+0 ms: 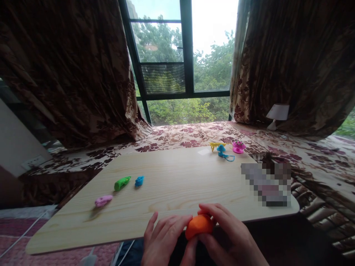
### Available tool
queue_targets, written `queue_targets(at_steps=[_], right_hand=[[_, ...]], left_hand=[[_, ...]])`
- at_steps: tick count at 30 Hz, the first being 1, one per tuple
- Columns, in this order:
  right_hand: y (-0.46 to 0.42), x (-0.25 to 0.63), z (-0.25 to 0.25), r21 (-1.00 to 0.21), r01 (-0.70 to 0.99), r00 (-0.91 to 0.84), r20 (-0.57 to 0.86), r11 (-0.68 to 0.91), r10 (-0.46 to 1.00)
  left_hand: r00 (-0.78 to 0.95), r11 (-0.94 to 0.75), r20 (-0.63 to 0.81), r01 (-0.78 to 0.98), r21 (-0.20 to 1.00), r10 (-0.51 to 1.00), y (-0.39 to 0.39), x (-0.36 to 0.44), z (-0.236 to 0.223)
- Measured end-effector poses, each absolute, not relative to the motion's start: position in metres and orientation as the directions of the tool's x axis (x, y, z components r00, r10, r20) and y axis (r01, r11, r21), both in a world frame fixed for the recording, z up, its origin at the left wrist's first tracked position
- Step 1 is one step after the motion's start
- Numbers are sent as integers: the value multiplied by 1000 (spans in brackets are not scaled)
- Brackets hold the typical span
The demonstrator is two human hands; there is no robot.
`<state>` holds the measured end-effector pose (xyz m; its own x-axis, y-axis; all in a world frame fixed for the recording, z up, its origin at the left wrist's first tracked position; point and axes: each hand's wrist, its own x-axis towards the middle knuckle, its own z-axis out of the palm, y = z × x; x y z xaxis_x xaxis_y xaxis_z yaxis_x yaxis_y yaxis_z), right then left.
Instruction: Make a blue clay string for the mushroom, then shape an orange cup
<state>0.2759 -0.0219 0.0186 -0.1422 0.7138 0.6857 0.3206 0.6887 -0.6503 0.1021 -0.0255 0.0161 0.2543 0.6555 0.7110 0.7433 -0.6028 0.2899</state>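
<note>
A smooth, rounded lump of orange modelling clay [199,226] is between my two hands, just over the table's near edge. My left hand [166,238] presses its left side with the thumb and index finger, while the little finger sticks out to the left. On the other side my right hand [229,232] grips the clay, fingers curled over the top and thumb underneath. Part of the lump is covered by the fingers. Farther left on the table lie a green clay piece [122,183], a small blue piece [139,181] and a pink piece [103,201].
On the pale wooden table [172,184], a blue mushroom-like figure [221,150], a yellow fringed piece [217,145] and a pink figure [239,147] stand at the far right. A pixelated object [266,184] covers the right edge. Beyond are a lamp [278,112] and curtains [91,74].
</note>
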Motion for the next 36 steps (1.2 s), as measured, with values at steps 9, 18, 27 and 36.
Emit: queue_targets(at_steps=[9,18,27,36], right_hand=[[-15,271,9,-683,381,-158,616,623,772],[63,247,-7,-807,164,-84,562,567,823],[95,227,-33,-809,107,-4,580,577,814],[78,230,-19,-722,332,-33,634,607,773]], left_hand=[[212,-527,685,800,288,697,-18,106,3],[53,-416,566,734,536,823,52,106,2],[63,-438,577,719,540,815,80,92,-15],[54,-440,605,737,512,795,65,97,-8]])
